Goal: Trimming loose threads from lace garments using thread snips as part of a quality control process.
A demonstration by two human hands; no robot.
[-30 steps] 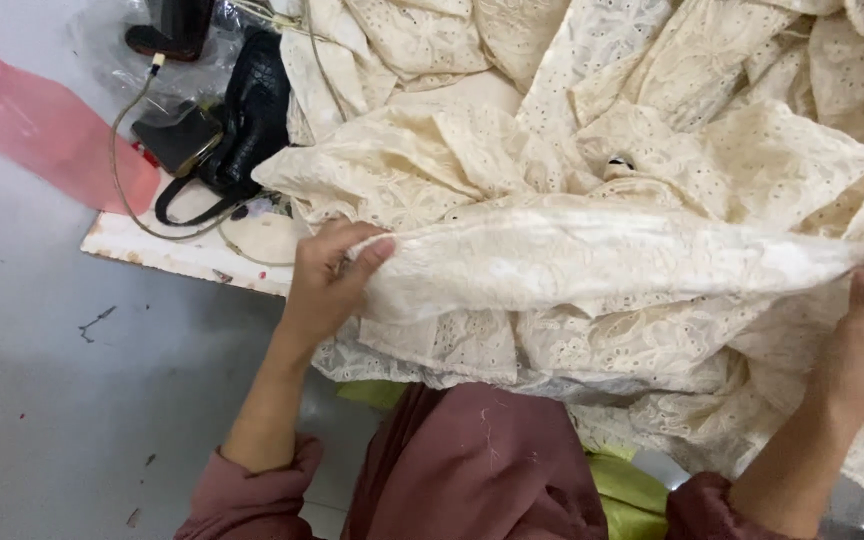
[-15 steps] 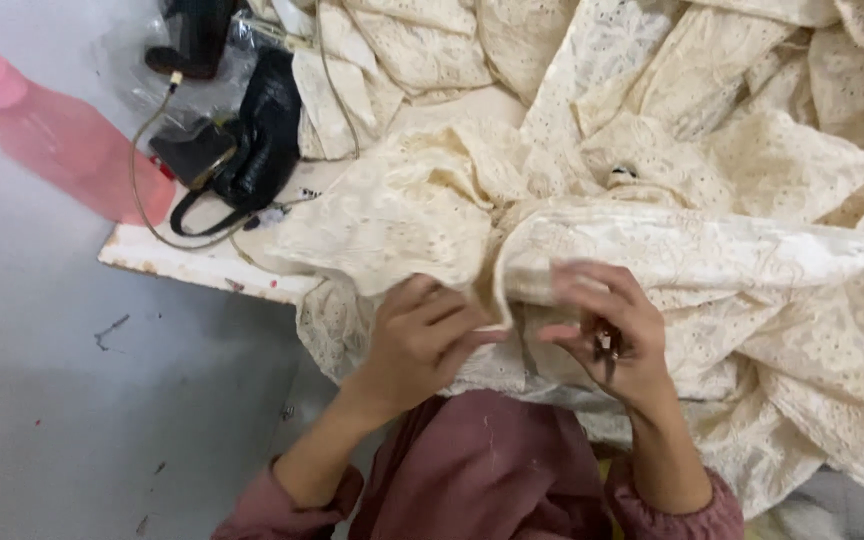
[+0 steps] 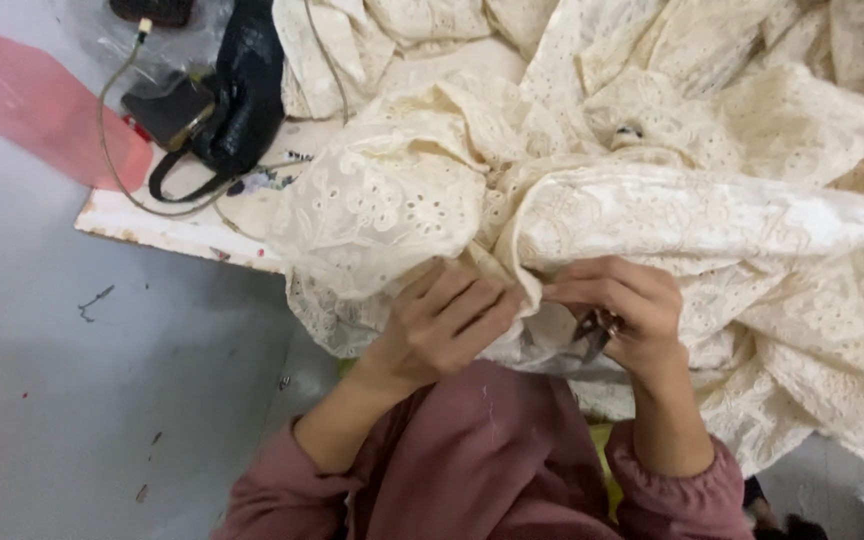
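The cream eyelet lace fabric (image 3: pixel 652 210) lay heaped over the desk (image 3: pixel 152 225) and spilled off its near edge into the person's lap. A folded edge of it was gathered between both hands at the centre of the view. The left hand (image 3: pixel 447 325) had its grip pressed together on a bunched fold, fingers curled over the cloth. The right hand (image 3: pixel 622 305) pinched the adjoining edge with thumb and fingers, just beside the left hand, nearly touching it. A small dark metal tool (image 3: pixel 592 330), possibly thread snips, sat in the right palm; its exact kind could not be told. Both sleeves were dusty pink. On the far left of the desk lay a black bag (image 3: pixel 242 90) with a cable (image 3: pixel 112 120) looping beside it. A pink patch (image 3: pixel 42 110) marked the grey floor (image 3: pixel 102 400) beyond.
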